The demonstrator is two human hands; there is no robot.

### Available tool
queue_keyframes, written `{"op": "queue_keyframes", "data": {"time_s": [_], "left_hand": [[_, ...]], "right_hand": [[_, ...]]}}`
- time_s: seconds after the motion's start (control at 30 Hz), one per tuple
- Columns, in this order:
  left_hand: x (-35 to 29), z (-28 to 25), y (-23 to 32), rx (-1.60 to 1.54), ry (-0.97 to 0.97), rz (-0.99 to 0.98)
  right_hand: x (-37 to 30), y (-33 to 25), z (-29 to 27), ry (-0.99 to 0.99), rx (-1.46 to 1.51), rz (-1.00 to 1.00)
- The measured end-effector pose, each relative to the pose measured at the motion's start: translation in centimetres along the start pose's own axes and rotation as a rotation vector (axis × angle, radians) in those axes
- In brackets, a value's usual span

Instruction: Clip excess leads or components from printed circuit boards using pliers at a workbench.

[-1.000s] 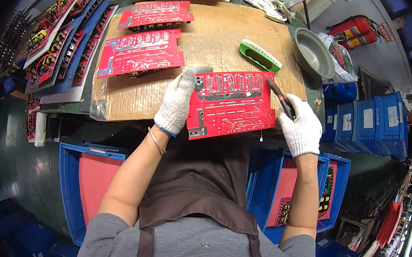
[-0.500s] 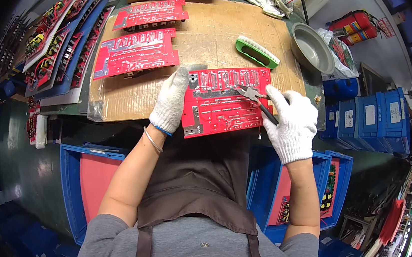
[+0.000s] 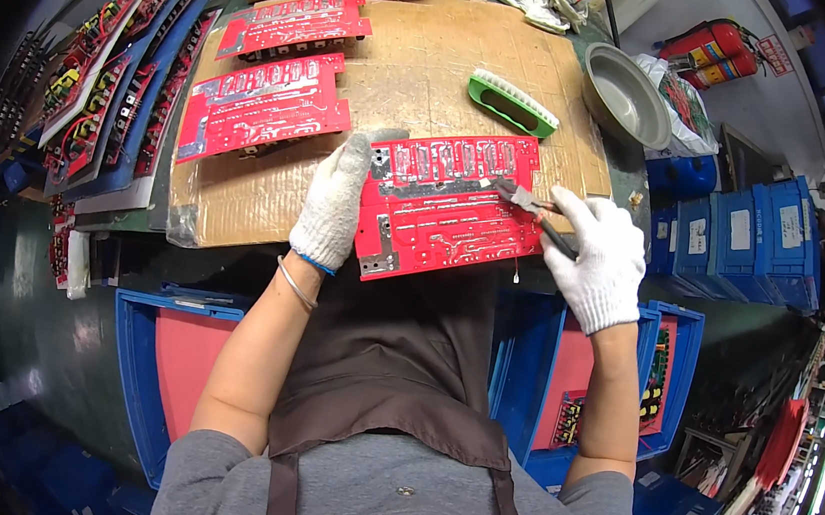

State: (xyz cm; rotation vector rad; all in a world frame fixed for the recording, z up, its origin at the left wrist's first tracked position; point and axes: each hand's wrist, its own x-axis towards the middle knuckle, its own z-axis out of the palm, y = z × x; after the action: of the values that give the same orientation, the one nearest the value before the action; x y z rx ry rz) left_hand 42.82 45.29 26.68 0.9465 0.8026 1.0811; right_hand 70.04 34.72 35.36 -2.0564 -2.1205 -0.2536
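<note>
A red circuit board point(image 3: 446, 226) is held tilted over the table's near edge, its soldered side facing me. My left hand point(image 3: 332, 199), in a white knit glove, grips the board's left edge with the fingers behind it. In my gloved right hand point(image 3: 598, 257) is a pair of cutting pliers point(image 3: 529, 202), closed round the dark handles. The pliers' head lies over the board's upper right part; whether the jaws touch it I cannot tell. Two more red boards, a nearer one point(image 3: 267, 107) and a farther one point(image 3: 296, 26), lie solder side up at the table's left.
Cardboard point(image 3: 414, 52) covers the table. On it lies a green brush point(image 3: 514, 105), with a grey metal bowl point(image 3: 626, 96) to its right. Boards stand stacked at the left point(image 3: 133, 97). Blue bins point(image 3: 133, 379) flank my body, and blue crates point(image 3: 737, 231) stand at the right.
The pliers' head has shifted right along the board, and my right hand has moved slightly right and down with it. My left hand and the board have drifted slightly left.
</note>
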Motion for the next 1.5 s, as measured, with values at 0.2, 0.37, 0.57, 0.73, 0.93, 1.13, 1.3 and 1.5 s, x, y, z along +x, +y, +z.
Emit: {"op": "queue_keyframes", "data": {"time_s": [0.2, 0.37, 0.57, 0.73, 0.93, 1.13, 1.3, 1.5], "left_hand": [[0.1, -0.3, -0.4, 0.029, -0.015, 0.027], [0.0, -0.5, -0.3, 0.054, -0.028, 0.026], [-0.3, 0.1, 0.1, 0.032, 0.000, 0.010], [-0.3, 0.0, 0.3, 0.028, -0.002, -0.005], [-0.3, 0.0, 0.3, 0.011, -0.004, -0.008], [-0.3, -0.1, 0.3, 0.044, -0.021, 0.000], [-0.4, 0.0, 0.3, 0.009, -0.015, -0.001], [-0.3, -0.1, 0.1, 0.030, -0.008, -0.007]], "right_hand": [[0.9, -0.3, -0.6, -0.010, -0.074, -0.064], [1.9, -0.2, -1.5, -0.021, -0.115, -0.166], [2.9, 0.8, -2.1, -0.011, -0.163, -0.284], [2.8, 1.0, -1.9, 0.008, -0.151, -0.266], [3.2, 0.8, -2.0, -0.010, -0.187, -0.284], [4.0, 1.0, -2.0, -0.047, -0.177, -0.326], [4.0, 1.8, -1.1, -0.006, -0.120, -0.343], [2.2, 2.3, -0.5, 0.079, -0.074, -0.319]]}}
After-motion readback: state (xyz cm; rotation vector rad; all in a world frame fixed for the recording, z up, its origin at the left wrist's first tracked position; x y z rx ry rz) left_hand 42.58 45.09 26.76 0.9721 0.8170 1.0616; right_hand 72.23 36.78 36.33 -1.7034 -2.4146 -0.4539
